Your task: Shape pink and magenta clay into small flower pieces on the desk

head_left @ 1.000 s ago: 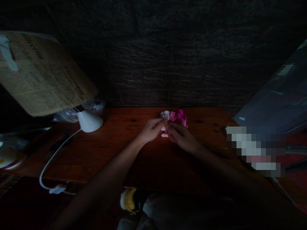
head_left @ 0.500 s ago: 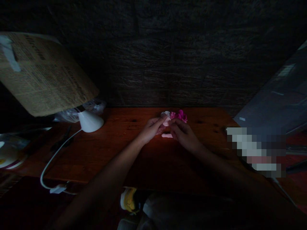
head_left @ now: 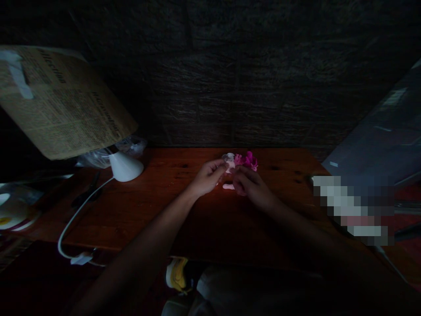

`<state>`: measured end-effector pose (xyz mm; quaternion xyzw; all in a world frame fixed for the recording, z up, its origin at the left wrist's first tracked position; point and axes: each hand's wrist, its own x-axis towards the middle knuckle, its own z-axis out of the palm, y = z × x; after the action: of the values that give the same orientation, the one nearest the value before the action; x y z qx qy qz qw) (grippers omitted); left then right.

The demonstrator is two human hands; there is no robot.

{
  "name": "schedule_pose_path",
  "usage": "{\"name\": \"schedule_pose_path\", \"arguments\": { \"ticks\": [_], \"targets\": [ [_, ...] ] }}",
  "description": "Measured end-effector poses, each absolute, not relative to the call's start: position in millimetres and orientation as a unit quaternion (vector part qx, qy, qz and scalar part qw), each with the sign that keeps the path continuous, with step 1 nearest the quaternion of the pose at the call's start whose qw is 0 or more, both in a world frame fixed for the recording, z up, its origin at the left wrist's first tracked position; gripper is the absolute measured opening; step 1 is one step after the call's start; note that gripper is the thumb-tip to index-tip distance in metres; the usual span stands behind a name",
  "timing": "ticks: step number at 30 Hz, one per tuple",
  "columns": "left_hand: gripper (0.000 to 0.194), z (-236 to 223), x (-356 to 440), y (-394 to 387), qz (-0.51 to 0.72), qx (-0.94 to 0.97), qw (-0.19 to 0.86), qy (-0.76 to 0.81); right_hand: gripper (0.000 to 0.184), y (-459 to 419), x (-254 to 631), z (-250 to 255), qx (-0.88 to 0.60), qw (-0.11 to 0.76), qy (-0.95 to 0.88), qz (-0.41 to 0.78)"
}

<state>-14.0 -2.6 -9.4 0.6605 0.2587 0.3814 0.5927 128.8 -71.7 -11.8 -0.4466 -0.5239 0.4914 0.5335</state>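
Observation:
In the middle of the head view, my left hand [head_left: 209,176] and my right hand [head_left: 249,181] meet just above the table. Thumb and fingers of both are closed on a small, soft-looking pale pink piece [head_left: 230,166]; the dim light hides its exact kind. Under my right hand lies a pale pink strip [head_left: 228,187], partly covered by the fingers. Right behind the hands sit a magenta flower-like piece [head_left: 251,159] and a lighter pink one [head_left: 238,159]. A whitish-grey thing [head_left: 227,156] is beside them, partly hidden.
A white-based lamp [head_left: 126,166] with a newspaper-print shade [head_left: 75,101] stands on the wooden table [head_left: 158,188] at the left, its cord [head_left: 62,228] hanging over the edge. Dark scissors [head_left: 86,193] lie near it. A dark wall [head_left: 210,96] rises behind; a grey panel [head_left: 371,127] stands right.
The fingers have shifted slightly around the pale pink piece, both hands still holding it. The whole view has moved a little; nothing else has visibly moved.

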Motion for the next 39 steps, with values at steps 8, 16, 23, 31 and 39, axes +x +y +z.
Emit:
{"name": "schedule_pose_path", "arguments": {
  "ticks": [8, 16, 23, 31, 39],
  "targets": [
    [0.040, -6, -10, -7, 0.364, 0.595, 0.672, 0.249, 0.035, -70, 133, -9, -0.444, 0.553, -0.523, 0.473],
    [0.034, -7, -9, -7, 0.349, 0.635, 0.648, 0.236, 0.037, -74, 134, -2, -0.485, 0.544, -0.542, 0.417],
    [0.025, -10, -13, -6, 0.364, 0.683, 0.586, 0.239, 0.038, -72, 136, -5, -0.469, 0.535, -0.542, 0.447],
    [0.029, -6, -11, -9, 0.356, 0.709, 0.559, 0.239, 0.036, -69, 147, -2, -0.464, 0.538, -0.483, 0.512],
    [0.049, -10, -6, -5, 0.430, 0.667, 0.545, 0.269, 0.032, -63, 176, 13, -0.485, 0.583, -0.452, 0.470]
  ]
}}
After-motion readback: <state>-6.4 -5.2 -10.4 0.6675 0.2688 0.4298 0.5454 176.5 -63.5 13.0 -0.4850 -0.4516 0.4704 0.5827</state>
